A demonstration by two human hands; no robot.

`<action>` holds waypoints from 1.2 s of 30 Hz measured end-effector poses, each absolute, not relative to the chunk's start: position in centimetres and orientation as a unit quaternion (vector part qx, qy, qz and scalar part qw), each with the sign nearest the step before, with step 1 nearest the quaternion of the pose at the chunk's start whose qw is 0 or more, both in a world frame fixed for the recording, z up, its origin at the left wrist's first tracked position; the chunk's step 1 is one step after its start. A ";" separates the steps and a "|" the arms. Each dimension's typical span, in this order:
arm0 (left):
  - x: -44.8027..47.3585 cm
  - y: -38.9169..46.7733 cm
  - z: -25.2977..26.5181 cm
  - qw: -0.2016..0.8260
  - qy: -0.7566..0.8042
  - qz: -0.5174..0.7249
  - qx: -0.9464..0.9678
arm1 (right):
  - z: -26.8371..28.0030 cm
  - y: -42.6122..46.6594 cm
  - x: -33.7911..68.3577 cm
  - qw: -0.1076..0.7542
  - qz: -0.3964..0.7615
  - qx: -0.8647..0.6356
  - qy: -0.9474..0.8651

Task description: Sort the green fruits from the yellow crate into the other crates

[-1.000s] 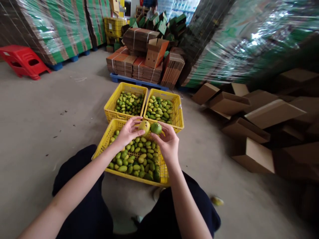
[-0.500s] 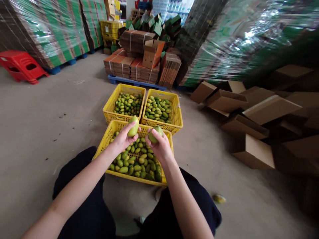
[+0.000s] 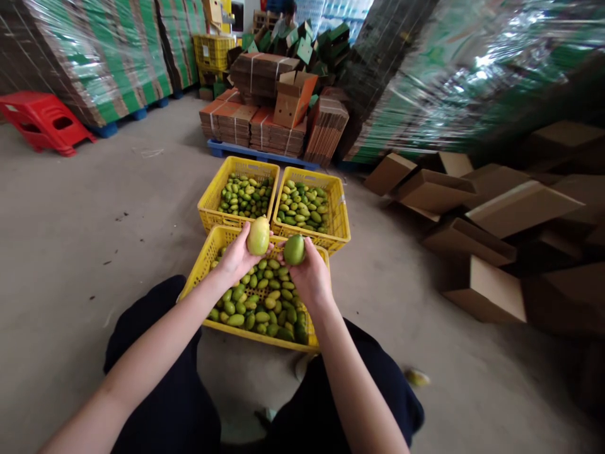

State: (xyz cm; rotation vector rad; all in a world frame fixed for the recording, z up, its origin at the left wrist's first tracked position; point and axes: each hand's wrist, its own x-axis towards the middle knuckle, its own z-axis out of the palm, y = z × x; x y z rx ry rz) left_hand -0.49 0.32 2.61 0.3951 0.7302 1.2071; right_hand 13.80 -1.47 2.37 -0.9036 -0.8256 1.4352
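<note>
My left hand [image 3: 239,255] is closed round a pale yellow-green lemon [image 3: 258,237], its tip pointing up. Beside it, my right hand [image 3: 309,272] grips a darker green lemon [image 3: 294,250] between thumb and fingers. Both are held above the near yellow crate [image 3: 193,275], a small gap apart. Many green and yellowish lemons [image 3: 261,317] lie inside that crate, and part of its mesh floor shows. Just beyond stand two more yellow crates, the left one [image 3: 207,209] and the right one [image 3: 341,217], both holding similar lemons.
A loose fruit [image 3: 416,377] lies on the floor at right. Open cardboard boxes [image 3: 486,287] are heaped there too. Bundled flat cartons [image 3: 276,131] sit on a blue pallet [image 3: 222,149] ahead. A red stool [image 3: 45,123] stands left, near wrapped stacks [image 3: 108,57]. A person [image 3: 285,22] is far back.
Both lemons have been turned in my fingers, so different sides show. My right hand has rolled its palm upward, and its lemon stands more upright. The view has shifted slightly.
</note>
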 end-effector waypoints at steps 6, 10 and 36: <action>-0.2 -0.4 3.0 0.754 0.303 0.533 0.235 | 2.7 -2.0 13.6 0.566 0.630 -0.382 -0.370; -0.3 -0.6 3.0 0.772 0.284 0.505 0.261 | 3.0 -2.4 13.9 0.548 0.641 -0.376 -0.384; 1.2 -2.1 0.8 0.779 0.282 0.560 0.017 | -0.4 -4.6 10.2 0.555 0.344 -0.410 -0.637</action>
